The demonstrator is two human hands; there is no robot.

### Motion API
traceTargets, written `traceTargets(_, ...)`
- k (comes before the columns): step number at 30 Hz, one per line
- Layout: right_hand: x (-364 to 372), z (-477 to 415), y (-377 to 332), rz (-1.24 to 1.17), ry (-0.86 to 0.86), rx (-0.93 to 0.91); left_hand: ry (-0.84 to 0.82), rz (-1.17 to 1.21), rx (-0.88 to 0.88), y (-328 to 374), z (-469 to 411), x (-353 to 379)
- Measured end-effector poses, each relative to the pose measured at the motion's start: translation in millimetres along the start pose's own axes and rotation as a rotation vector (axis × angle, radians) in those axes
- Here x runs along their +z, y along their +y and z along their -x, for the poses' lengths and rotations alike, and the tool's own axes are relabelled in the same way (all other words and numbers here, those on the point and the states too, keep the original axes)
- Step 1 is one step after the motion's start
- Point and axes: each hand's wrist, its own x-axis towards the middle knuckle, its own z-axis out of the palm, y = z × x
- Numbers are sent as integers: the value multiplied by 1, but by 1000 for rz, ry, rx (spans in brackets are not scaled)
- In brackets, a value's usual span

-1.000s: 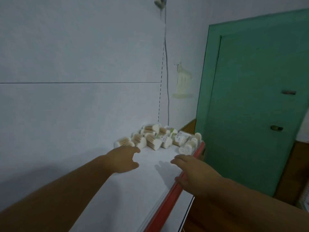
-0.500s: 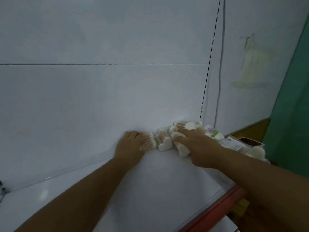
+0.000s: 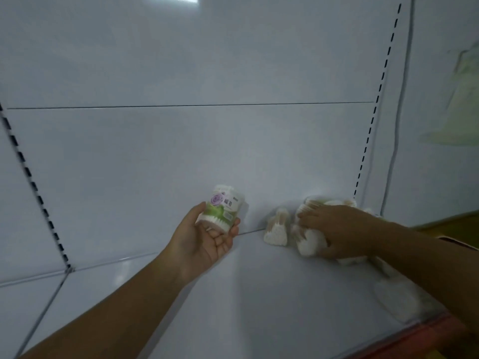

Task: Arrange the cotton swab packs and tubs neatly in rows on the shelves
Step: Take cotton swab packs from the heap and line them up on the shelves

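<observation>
While the left hand lifts a cotton swab tub clear of the shelf, the right hand lies on a heap of swab packs.

The tub, with a purple flower and green on its label, is tilted, gripped between thumb and curled fingers just in front of the white back panel; the right hand is spread flat, palm down, pressing the packs at the shelf's back right corner, its grasp hidden; one heart-shaped pack stands just left of that heap, apart from the fingers; a blurred pack lies nearer the red shelf edge, under the right forearm.
</observation>
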Motion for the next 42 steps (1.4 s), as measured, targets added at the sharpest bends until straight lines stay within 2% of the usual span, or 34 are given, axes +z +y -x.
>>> traceTargets(2,-14,6,-8,-137,122,139,9,21,42,-1,7,-2)
traceTargets(3,-21,5,-15,-285,174,220,18,31,64,-2,8,-4)
traceTargets(5,-30,-6,-31,-767,289,325,51,31,103,-6,10,-6)
traceTargets(7,-39,-21,-58,-1204,274,393,88,44,122,-12,11,-6)
traceTargets(8,-40,-29,-73,-1316,242,394,101,60,130,-15,11,-5)
traceTargets(10,-37,-42,-103,-1351,194,349,85,68,143,-20,13,-3)
traceTargets(12,-30,-52,-129,-1277,187,310,13,81,168,-22,14,-2)
traceTargets(17,-12,-62,-154,-769,319,136,39,185,186,-26,11,-15)
traceTargets(19,-7,-62,-150,-801,413,187,67,203,171,-27,10,-14)
traceTargets(21,1,-64,-135,-838,628,326,83,201,184,-27,9,-13)
traceTargets(23,17,-67,-114,-690,825,492,89,211,185,-24,9,-15)
traceTargets(24,29,-69,-102,-621,809,574,96,224,190,-23,9,-17)
traceTargets(26,54,-73,-88,-605,527,666,127,239,199,-19,8,-21)
traceTargets(28,76,-75,-82,-618,284,640,154,268,215,-16,7,-23)
traceTargets(29,81,-76,-80,-594,272,618,164,277,219,-16,6,-23)
traceTargets(32,81,-77,-75,-543,404,590,179,296,201,-16,6,-24)
traceTargets(35,79,-75,-76,-807,516,656,175,278,170,-11,10,-26)
traceTargets(38,64,-75,-84,-1448,585,719,160,245,156,-4,13,-20)
traceTargets(40,56,-71,-87,-1750,536,704,139,212,202,1,22,-12)
traceTargets(42,50,-67,-87,-1914,449,660,175,212,248,9,34,-7)
